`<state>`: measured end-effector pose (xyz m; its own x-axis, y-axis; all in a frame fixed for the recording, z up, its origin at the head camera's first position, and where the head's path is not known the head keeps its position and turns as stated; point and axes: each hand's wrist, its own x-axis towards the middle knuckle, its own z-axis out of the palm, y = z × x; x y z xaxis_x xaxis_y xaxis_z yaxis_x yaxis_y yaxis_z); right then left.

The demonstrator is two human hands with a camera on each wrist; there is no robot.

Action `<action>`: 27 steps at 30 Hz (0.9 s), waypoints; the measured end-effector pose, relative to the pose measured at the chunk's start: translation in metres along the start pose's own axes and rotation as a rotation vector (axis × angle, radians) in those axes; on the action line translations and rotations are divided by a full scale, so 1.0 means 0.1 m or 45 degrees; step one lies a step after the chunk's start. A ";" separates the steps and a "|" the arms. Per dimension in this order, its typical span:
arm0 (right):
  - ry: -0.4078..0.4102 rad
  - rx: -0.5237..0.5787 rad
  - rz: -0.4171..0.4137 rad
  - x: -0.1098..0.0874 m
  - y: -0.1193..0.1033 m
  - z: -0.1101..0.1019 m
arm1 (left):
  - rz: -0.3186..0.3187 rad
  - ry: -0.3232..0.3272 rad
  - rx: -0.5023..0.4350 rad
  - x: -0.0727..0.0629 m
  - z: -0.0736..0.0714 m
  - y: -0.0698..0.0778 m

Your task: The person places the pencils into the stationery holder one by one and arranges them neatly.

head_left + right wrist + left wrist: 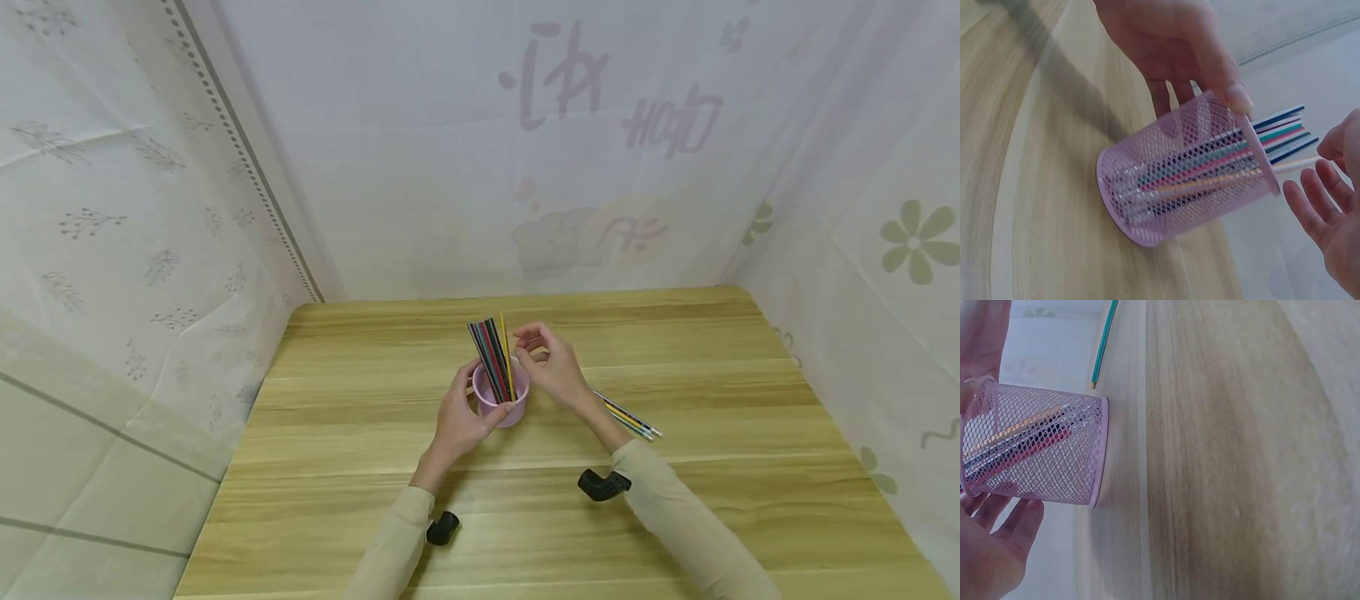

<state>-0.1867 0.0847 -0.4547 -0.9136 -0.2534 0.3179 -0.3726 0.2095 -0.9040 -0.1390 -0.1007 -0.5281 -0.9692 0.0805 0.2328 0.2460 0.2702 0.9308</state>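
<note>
My left hand grips a pink mesh pencil cup, its thumb over the near rim and its fingers around the side. Inside the cup a bundle of dark, red and green pencils leans to the left. A yellow pencil stands in the cup on their right. Beside that pencil's upper end is my right hand, its fingers loosely bent and apart from it, with nothing held. The right wrist view shows the pencils' lower ends through the mesh.
A few loose pencils lie on the wooden table, right of the cup and partly behind the right forearm. In the left wrist view a teal pencil lies beyond the cup. Patterned cloth hangs at the back and sides.
</note>
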 end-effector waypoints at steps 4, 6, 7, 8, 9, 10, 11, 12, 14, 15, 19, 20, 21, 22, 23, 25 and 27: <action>0.026 -0.031 0.002 -0.03 -0.13 -0.11 | -0.006 0.007 0.010 0.00 0.00 -0.05; 0.034 -0.049 0.011 -0.04 -0.12 -0.16 | -0.008 0.014 0.025 0.00 0.00 -0.06; 0.039 -0.052 0.017 -0.04 -0.11 -0.18 | -0.009 0.015 0.034 0.00 -0.01 -0.06; 0.045 -0.054 0.021 -0.04 -0.09 -0.20 | -0.009 0.016 0.042 0.00 -0.01 -0.06; 0.050 -0.063 0.022 -0.05 -0.08 -0.22 | -0.009 0.016 0.045 0.00 -0.01 -0.06; 0.056 -0.071 0.019 -0.05 -0.06 -0.24 | -0.009 0.016 0.047 0.00 -0.01 -0.06; 0.061 -0.088 0.020 -0.06 -0.04 -0.26 | -0.007 0.016 0.042 0.00 0.00 -0.06; 0.070 -0.099 0.022 -0.07 -0.02 -0.28 | -0.006 0.016 0.041 0.00 0.00 -0.06; 0.079 -0.136 0.021 -0.09 0.02 -0.33 | -0.003 0.017 0.037 0.00 0.00 -0.06; 0.081 -0.156 0.024 -0.10 0.03 -0.35 | -0.004 0.018 0.037 0.00 0.00 -0.06; 0.086 -0.217 0.053 -0.13 0.12 -0.43 | -0.016 0.014 0.054 0.01 -0.01 -0.06; 0.090 -0.225 0.066 -0.14 0.17 -0.46 | -0.020 0.011 0.054 0.01 -0.01 -0.06; 0.090 -0.234 0.075 -0.15 0.23 -0.48 | -0.022 0.006 0.056 0.01 -0.01 -0.05; 0.089 -0.244 0.084 -0.15 0.29 -0.50 | -0.023 0.003 0.057 0.01 -0.01 -0.05; 0.089 -0.245 0.094 -0.16 0.35 -0.52 | -0.025 0.000 0.058 0.00 -0.01 -0.05; 0.078 -0.251 0.107 -0.18 0.47 -0.57 | -0.026 -0.006 0.055 0.00 -0.01 -0.05; 0.058 -0.258 0.116 -0.20 0.56 -0.62 | -0.031 -0.009 0.046 -0.01 0.00 -0.04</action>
<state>-0.1995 0.1601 -0.4938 -0.9498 -0.1827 0.2539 -0.3088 0.4165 -0.8551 -0.1393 -0.1022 -0.5324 -0.9749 0.0803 0.2077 0.2224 0.3068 0.9254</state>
